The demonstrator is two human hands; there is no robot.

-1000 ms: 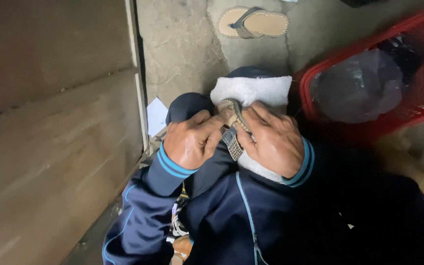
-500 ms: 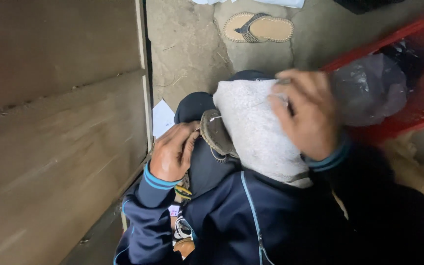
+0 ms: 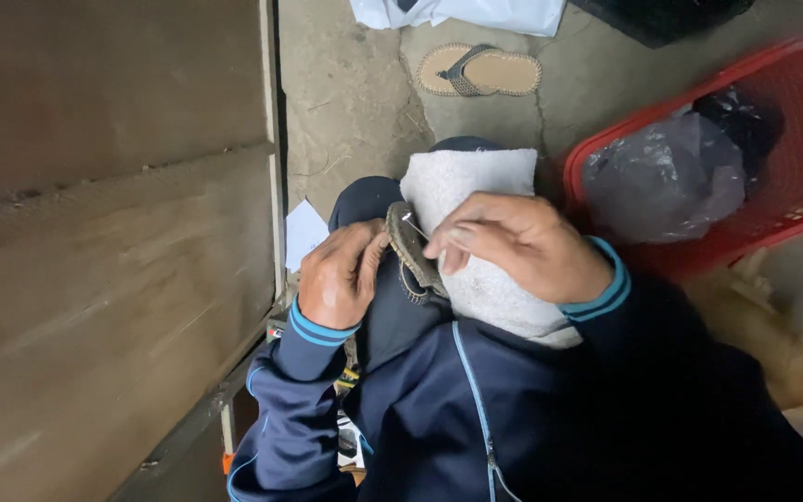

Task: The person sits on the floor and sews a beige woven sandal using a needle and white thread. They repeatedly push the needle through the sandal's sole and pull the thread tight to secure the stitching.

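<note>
Both hands (image 3: 341, 279) (image 3: 522, 246) curled on sandal (image 3: 411, 251)

Dark navy zip-up jacket with light blue piping, light-blue-striped cuffs above bare hands (image 3: 341, 279).

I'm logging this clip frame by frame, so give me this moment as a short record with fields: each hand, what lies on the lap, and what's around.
left hand: grips the edge of a brown sandal on the lap
right hand: fingers pinch a thin needle at the sandal
lap: white towel under the sandal
floor ahead: another sandal, lying flat
right side: red basket holding a grey plastic bag
left side: wooden boards
</note>
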